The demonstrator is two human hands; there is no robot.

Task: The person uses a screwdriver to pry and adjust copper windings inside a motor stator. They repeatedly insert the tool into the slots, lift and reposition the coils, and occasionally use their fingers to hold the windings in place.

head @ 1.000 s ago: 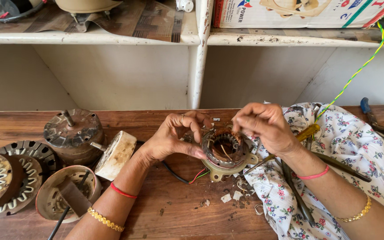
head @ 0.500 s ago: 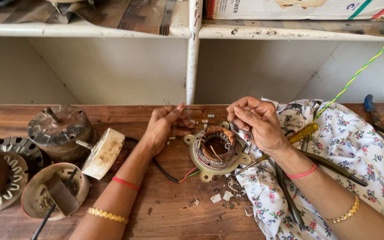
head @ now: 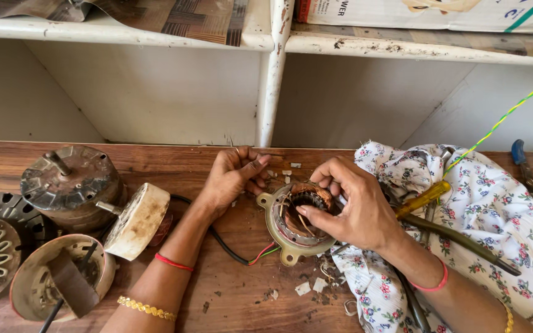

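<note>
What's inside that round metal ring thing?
Inside the round motor part are copper-coloured wire coils and loose thin wires. The right hand covers its right side, so what lies there is hidden.

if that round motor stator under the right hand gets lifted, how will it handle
The stator is probably heavy for its size: metal ring packed with copper windings. Loose wire ends stick out, so they likely snag or bend. It leans under the right hand, so it may flop flat if released.

two hands (head: 232, 179) (head: 356, 206), one stator (head: 297, 219), three motor housings (head: 72, 185), one floral cloth (head: 495, 203), one screwdriver (head: 424, 197).
</note>
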